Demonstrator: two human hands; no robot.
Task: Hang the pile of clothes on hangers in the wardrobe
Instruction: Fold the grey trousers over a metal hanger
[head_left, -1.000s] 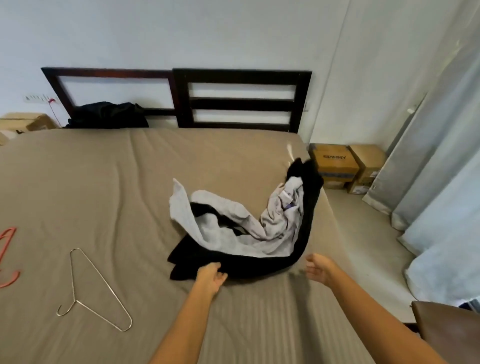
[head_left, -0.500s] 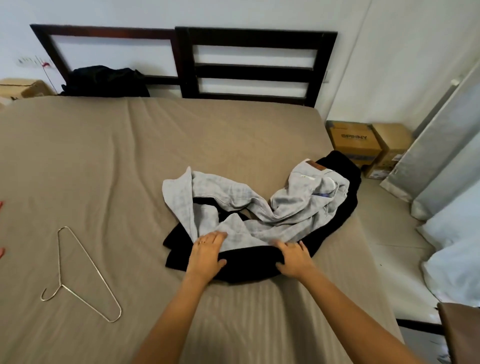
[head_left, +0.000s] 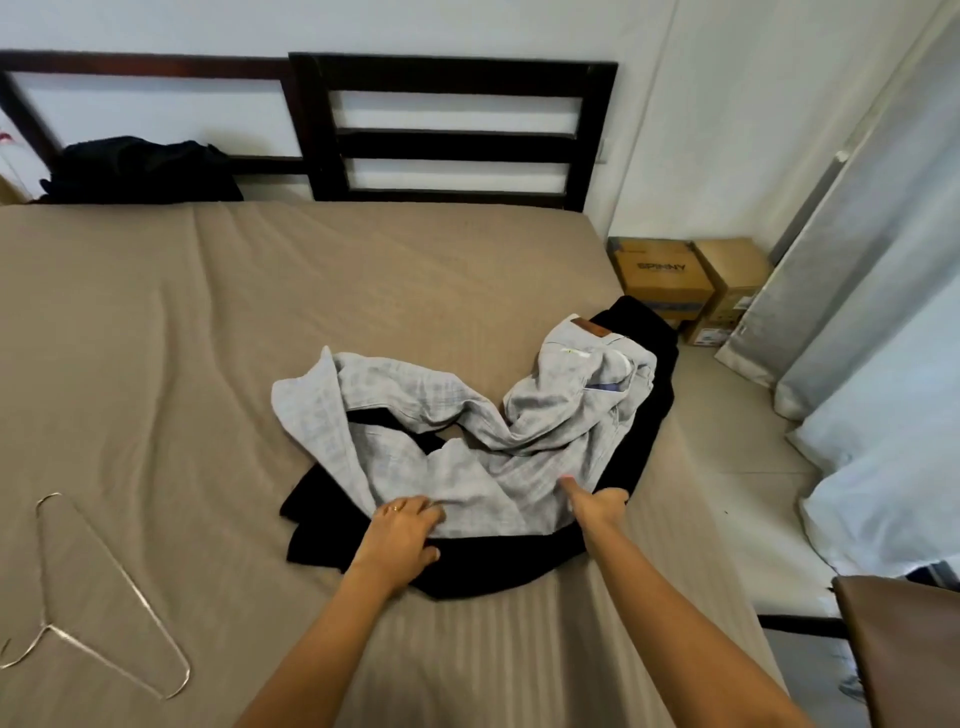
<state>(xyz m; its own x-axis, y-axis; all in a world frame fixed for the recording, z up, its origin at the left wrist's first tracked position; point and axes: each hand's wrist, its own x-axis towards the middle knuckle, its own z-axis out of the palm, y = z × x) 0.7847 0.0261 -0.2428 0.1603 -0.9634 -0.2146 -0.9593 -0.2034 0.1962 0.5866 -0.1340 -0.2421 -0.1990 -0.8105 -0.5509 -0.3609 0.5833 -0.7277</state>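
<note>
Clothes sit in a pile (head_left: 524, 441) near the right edge of the bed (head_left: 260, 322): grey trousers (head_left: 452, 483) crumpled on top of a black garment (head_left: 493, 569). The left hand (head_left: 402, 535) grips the trousers' near edge, fingers curled on the cloth. The right hand (head_left: 597, 501) pinches the same edge further right, thumb laid on top. A wire hanger (head_left: 132, 590) lies flat on the bed, well apart to the left. Cardboard boxes (head_left: 662, 275) stand on the floor beside the bed.
</note>
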